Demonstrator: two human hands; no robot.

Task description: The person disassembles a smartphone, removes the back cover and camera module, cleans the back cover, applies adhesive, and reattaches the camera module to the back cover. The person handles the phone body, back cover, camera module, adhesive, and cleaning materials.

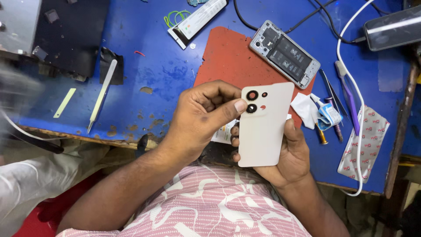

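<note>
the right hand (287, 153) grips a cream phone back cover (263, 129) from below, above the blue table (153, 66) edge. the left hand (199, 118) closes its thumb on the cover's camera cutouts. an opened phone (285, 53) lies on the red mat (228, 57), well apart.

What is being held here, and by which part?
A white phone back cover: the right hand grips its lower right edge, and the left hand presses its thumb at the camera rings up top.
</note>
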